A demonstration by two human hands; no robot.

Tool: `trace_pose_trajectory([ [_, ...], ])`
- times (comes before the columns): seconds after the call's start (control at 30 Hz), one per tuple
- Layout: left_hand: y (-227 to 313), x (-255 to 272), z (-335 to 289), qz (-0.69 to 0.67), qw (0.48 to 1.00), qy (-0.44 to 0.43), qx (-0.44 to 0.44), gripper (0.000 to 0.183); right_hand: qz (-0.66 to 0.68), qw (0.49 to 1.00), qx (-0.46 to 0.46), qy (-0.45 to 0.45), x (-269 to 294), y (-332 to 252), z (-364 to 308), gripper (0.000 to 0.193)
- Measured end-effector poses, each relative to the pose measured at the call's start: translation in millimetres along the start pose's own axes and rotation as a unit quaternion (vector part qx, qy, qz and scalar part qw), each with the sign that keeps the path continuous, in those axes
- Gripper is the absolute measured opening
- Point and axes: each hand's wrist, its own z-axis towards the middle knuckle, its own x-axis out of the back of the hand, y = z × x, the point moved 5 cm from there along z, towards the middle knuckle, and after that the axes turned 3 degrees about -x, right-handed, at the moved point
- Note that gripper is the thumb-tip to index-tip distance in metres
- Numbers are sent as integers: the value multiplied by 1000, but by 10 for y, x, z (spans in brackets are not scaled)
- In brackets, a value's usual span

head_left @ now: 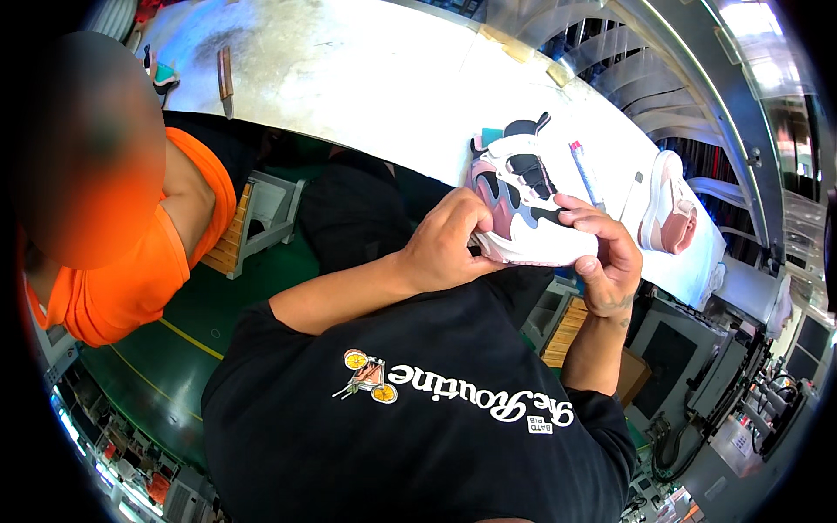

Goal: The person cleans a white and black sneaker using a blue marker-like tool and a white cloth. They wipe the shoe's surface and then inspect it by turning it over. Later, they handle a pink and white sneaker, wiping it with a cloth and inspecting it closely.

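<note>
Between my two hands is a sneaker (514, 196) in white, pink, grey and black with black laces, held over the near edge of the white table. My left hand (449, 240) grips it low on its left side, thumb against the white sole. Around the toe curl the fingers of my right hand (610, 257), the thumb near the sole edge. Just beyond my right hand lie a white-and-blue tube with a red end (582, 166) and a thin grey strip (633, 196). A second shoe (670, 209), pink with a white sole, lies on its side farther right.
The white worktable (349, 78) runs across the top, with a wooden-handled knife (226, 83) at its far left. A person in an orange shirt (131, 279) sits to my left, beside a slatted wooden stool (248, 222). Grey machinery (671, 357) stands at the right.
</note>
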Motion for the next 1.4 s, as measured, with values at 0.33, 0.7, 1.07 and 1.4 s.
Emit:
trace_pose_trajectory([
  [0.33,-28,-38,-12,28,999,-17,-27,60,16,1000,-13,-4,-4,0,-15,31],
  [0.7,-21,-147,-2,22,998,-21,-46,59,-15,983,-184,-23,-1,-40,69,32],
  [1.07,-1,-136,13,22,999,-19,-27,53,-262,954,-138,44,-183,-264,155,40],
  [1.4,-13,-35,77,31,999,-27,-30,47,-197,962,-189,5,53,-143,304,38],
])
